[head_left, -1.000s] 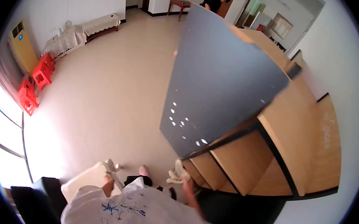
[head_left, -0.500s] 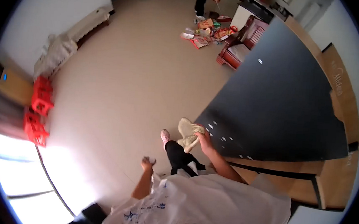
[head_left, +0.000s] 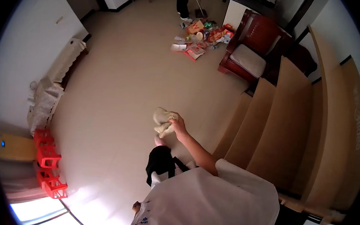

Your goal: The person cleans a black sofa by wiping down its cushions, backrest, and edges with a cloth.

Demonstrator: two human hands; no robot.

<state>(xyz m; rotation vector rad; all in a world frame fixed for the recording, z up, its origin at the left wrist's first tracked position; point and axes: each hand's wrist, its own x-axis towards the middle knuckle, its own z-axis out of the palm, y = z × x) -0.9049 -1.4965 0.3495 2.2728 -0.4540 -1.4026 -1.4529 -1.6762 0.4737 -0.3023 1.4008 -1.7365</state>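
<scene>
My right hand [head_left: 180, 128] is stretched out ahead of my body, its fingers closed around a crumpled cream-coloured cloth [head_left: 161, 116]. The cloth hangs above the floor, just over my pink shoe [head_left: 159, 140]. Low at my left side, beside the white shirt [head_left: 207, 201], a small part of my left hand [head_left: 136, 206] shows. The shirt hides most of it, so its fingers and anything in them cannot be made out.
Tall brown panels [head_left: 286, 131], some with lettering, stand close on my right, near a wooden armchair [head_left: 249, 59]. Ahead, a person [head_left: 182, 5] with a broom stands by a litter pile [head_left: 197, 39]. Red stools [head_left: 47, 156] and a covered bench [head_left: 62, 74] line the left.
I have moved forward, and the large dark board on my right is out of view. My right hand still holds the cloth. My left hand has dropped back against the shirt.
</scene>
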